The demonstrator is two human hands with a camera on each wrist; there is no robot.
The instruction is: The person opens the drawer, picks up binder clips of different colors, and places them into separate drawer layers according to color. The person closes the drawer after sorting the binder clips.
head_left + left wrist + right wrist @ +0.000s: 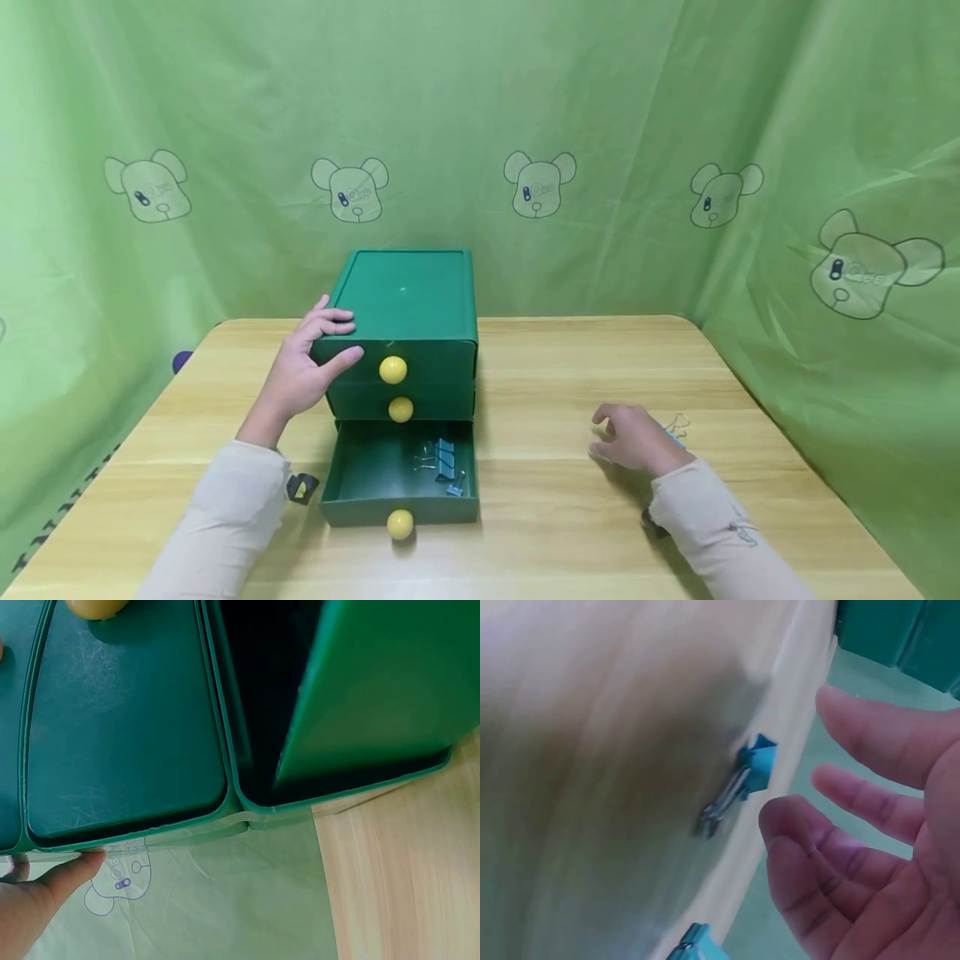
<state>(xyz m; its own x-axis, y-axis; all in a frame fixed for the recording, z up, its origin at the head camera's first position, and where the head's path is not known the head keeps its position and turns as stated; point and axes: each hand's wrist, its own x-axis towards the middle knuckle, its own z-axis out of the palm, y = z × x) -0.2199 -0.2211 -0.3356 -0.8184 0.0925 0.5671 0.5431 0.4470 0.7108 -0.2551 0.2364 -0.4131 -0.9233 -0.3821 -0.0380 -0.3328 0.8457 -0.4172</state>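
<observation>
A green three-drawer cabinet (405, 292) with yellow round knobs stands left of the table's middle. Its bottom drawer (360, 475) is pulled out and holds blue binder clips (445, 460) with silver handles. On the cabinet's top left front corner rests my left hand (303, 367), fingers over the top and thumb along the front. My right hand (633, 437) hovers over the table on the right, fingers loosely bent with nothing between them. Close by its fingertips in the right wrist view lies a blue binder clip (759, 765); another blue clip (697, 945) shows at the bottom edge.
The wooden table (555, 517) is bounded at the back and sides by a green curtain (450, 92) printed with bear heads. The upper two drawers, with knobs (393, 369), are pushed in. A purple round thing (182, 361) shows beyond the table's left edge.
</observation>
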